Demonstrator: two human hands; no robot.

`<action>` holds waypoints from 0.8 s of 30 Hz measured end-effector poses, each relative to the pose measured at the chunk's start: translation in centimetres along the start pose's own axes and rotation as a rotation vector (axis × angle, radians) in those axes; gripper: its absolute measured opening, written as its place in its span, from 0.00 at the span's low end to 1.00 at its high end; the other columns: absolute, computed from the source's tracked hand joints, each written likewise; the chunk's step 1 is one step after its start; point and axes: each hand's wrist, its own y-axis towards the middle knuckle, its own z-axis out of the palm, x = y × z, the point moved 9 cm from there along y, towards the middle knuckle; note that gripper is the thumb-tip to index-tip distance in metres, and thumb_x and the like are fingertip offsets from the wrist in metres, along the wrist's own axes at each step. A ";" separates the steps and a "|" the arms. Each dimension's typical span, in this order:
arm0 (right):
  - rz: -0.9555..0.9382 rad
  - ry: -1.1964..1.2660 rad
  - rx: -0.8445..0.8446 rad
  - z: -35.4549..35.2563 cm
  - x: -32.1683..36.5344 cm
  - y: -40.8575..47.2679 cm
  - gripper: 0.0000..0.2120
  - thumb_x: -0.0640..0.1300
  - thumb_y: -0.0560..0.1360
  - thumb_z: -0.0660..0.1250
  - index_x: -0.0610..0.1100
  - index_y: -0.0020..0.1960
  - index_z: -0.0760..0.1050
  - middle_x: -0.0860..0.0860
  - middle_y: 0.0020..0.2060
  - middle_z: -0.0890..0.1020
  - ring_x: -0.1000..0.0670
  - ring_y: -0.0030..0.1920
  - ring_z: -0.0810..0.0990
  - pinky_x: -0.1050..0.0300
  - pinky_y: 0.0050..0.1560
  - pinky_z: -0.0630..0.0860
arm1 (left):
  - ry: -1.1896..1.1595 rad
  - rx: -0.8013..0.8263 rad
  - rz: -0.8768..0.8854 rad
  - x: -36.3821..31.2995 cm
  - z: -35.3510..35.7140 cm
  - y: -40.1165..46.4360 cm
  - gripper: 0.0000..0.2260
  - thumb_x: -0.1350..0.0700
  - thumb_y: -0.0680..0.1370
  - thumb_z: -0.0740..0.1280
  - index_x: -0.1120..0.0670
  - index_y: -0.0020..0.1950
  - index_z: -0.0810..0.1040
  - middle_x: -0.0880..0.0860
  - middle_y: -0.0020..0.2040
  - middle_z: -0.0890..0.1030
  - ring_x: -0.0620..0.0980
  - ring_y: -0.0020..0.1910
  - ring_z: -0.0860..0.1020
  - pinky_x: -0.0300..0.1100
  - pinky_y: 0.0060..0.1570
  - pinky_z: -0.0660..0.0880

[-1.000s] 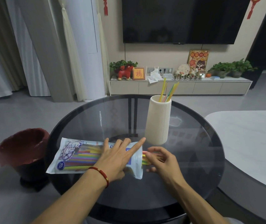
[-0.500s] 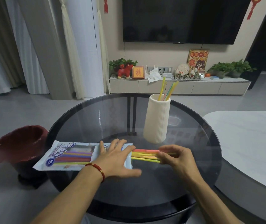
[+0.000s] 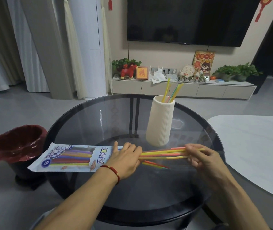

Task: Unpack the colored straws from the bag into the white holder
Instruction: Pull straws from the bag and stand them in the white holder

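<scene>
A: Quick pass. Left hand (image 3: pixel 125 159) rests on the open end of the printed plastic straw bag (image 3: pixel 69 157), which lies flat on the round dark glass table (image 3: pixel 89 123). Fingers look laid over the bag mouth, close together; can't tell if any curl under.

B: Right hand?

A: Right hand (image 3: pixel 202 161) pinches a small bunch of thin yellow and orange straws (image 3: pixel 162 154), fingers curled round their far end. The bunch stretches level between the two hands, near ends at the bag mouth. More straws are in the bag.

B: Holder?

A: Tall white ribbed holder (image 3: pixel 160 123) stands upright just behind the bunch, a few straws in it. Red-lined bin (image 3: pixel 18 143) sits on the floor to the left.

B: Risks?

A: A couple of loose straws (image 3: pixel 155 164) lie on the glass below the bunch. A thin pinch may shed more, and they'd roll on glass. Swinging the bunch up could knock the holder.
</scene>
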 end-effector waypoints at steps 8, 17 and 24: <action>-0.026 -0.004 0.189 7.2 -3.1 -0.8 0.37 0.68 0.60 0.82 0.47 0.60 0.82 0.49 0.35 0.81 0.51 0.33 0.76 0.59 0.32 0.73 | -0.133 -0.029 0.014 -1.0 -0.3 0.0 0.04 0.54 0.83 0.53 0.46 0.50 0.64 0.49 0.54 0.76 0.52 0.62 0.67 0.65 0.71 0.55; -0.423 -0.823 0.060 8.6 6.4 0.3 0.10 0.40 0.80 0.70 0.44 0.41 0.85 0.47 0.28 0.86 0.50 0.25 0.84 0.64 0.30 0.79 | -0.136 -0.041 0.002 -0.9 0.5 -0.5 0.05 0.52 0.83 0.56 0.47 0.57 0.69 0.48 0.56 0.76 0.52 0.62 0.69 0.59 0.66 0.62; -0.415 -1.301 0.132 8.0 9.4 4.1 0.11 0.44 0.80 0.70 0.45 0.40 0.83 0.50 0.28 0.85 0.51 0.27 0.85 0.60 0.31 0.84 | -0.156 -0.035 -0.013 -0.7 0.8 -0.2 0.14 0.50 0.82 0.56 0.45 0.68 0.67 0.49 0.61 0.75 0.52 0.64 0.69 0.58 0.67 0.63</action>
